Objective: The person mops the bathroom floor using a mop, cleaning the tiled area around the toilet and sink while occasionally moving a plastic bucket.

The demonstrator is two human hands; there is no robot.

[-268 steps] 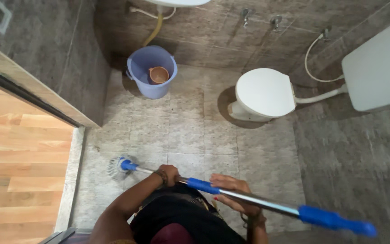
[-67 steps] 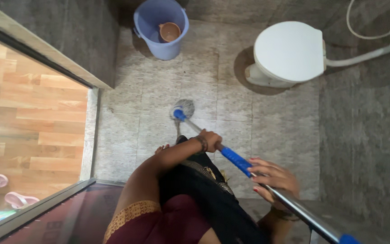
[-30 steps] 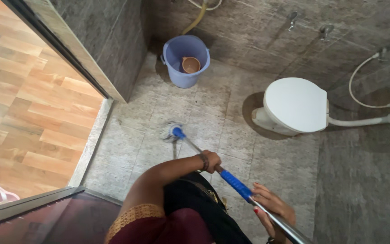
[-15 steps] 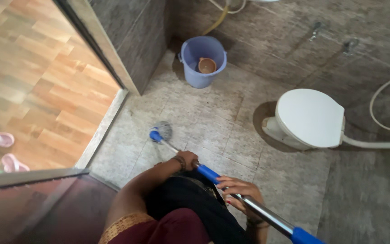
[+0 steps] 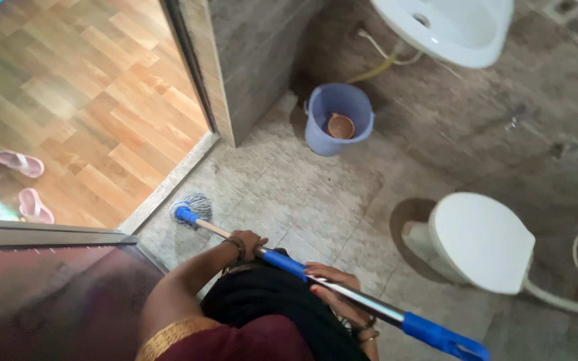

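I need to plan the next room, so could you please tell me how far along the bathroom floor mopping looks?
Done is hard to judge: the tiled floor shows no clear wet sheen. In hand: the left hand and right hand hold the mop handle, with the mop head at the doorway threshold. Apparently left: the floor around the toilet and blue bucket.

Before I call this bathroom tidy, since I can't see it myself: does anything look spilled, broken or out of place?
Nothing stands out. The bucket stands upright with a brown mug inside, the toilet lid is shut, and the mop head rests on the floor tiles, its handle held by the left hand and right hand.
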